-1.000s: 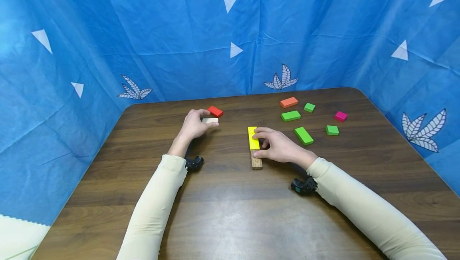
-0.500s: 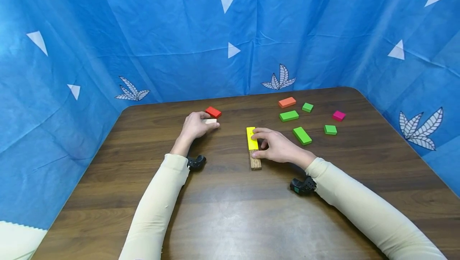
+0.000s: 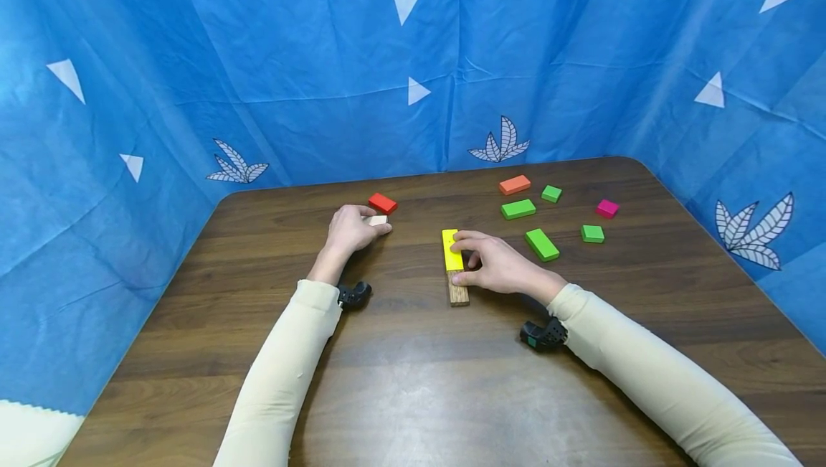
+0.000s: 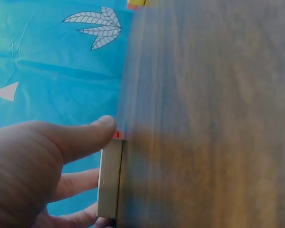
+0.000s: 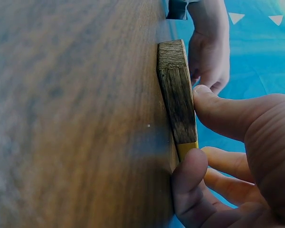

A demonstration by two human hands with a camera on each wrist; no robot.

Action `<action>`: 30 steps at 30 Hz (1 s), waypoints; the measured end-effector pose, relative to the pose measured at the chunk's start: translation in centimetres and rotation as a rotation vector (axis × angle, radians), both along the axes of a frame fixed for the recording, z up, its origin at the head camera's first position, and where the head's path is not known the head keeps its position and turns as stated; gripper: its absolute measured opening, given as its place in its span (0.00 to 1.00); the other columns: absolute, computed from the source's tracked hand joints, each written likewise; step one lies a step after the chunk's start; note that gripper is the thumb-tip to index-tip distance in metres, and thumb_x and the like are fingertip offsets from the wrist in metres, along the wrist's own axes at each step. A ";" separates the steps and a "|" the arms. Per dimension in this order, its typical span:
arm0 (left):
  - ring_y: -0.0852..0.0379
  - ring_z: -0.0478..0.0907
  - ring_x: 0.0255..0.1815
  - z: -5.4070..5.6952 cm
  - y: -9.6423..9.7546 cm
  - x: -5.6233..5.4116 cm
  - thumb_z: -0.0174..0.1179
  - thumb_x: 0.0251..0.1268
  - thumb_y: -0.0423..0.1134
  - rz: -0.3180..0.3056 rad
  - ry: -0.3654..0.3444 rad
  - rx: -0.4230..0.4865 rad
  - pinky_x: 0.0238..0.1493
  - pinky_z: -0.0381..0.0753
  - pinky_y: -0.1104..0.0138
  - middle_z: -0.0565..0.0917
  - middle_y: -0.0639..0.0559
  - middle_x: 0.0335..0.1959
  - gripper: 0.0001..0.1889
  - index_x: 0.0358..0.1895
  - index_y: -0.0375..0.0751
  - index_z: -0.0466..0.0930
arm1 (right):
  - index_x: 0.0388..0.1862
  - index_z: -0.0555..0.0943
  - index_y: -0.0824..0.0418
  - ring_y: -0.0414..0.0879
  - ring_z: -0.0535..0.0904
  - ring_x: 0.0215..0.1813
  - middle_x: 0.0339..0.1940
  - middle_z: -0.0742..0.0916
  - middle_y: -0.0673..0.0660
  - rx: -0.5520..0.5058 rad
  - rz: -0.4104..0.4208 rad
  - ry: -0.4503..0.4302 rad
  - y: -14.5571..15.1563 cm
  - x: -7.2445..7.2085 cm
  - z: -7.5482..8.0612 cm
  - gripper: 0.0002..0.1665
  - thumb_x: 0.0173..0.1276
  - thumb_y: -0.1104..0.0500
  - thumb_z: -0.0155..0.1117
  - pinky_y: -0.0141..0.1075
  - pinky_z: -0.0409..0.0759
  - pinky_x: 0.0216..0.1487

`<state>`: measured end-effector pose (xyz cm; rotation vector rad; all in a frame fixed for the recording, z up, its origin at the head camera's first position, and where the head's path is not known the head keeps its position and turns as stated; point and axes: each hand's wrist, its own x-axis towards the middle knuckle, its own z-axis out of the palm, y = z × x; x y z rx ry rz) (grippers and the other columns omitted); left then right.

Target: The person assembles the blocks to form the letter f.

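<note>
My left hand (image 3: 351,229) pinches a cream-white rectangular block (image 3: 377,220) between thumb and fingers, just in front of a red block (image 3: 383,203). In the left wrist view, the thumb lies at the end of the cream-white block (image 4: 110,178), with fingers behind it. Near the middle of the table, a yellow block (image 3: 451,255) and a brown wooden block (image 3: 459,295) lie end to end in one line. My right hand (image 3: 493,262) rests on both: its thumb touches the brown block (image 5: 177,102) near the joint, while bent fingers lie over and beside the yellow one.
Toward the back right lie an orange block (image 3: 515,185), a small green block (image 3: 551,194), longer green blocks (image 3: 518,209), another small green block (image 3: 592,234) and a magenta block (image 3: 607,209). A blue patterned curtain (image 3: 310,72) hangs behind the dark wooden table (image 3: 400,395).
The left hand has shifted slightly toward me and covers a little more of the cream-white block. The head view has moved slightly. My right hand stays on the yellow and brown blocks.
</note>
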<state>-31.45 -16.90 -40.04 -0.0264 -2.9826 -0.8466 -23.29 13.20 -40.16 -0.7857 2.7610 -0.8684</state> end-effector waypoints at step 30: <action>0.42 0.78 0.52 1.0 0.1 0.4 0.69 0.57 0.52 0.057 0.045 0.086 0.49 0.76 0.52 0.85 0.42 0.57 0.26 0.60 0.49 0.87 | 0.70 0.78 0.62 0.44 0.81 0.47 0.78 0.73 0.60 -0.005 -0.016 -0.017 -0.1 0.1 0.1 0.38 0.65 0.48 0.77 0.37 0.80 0.48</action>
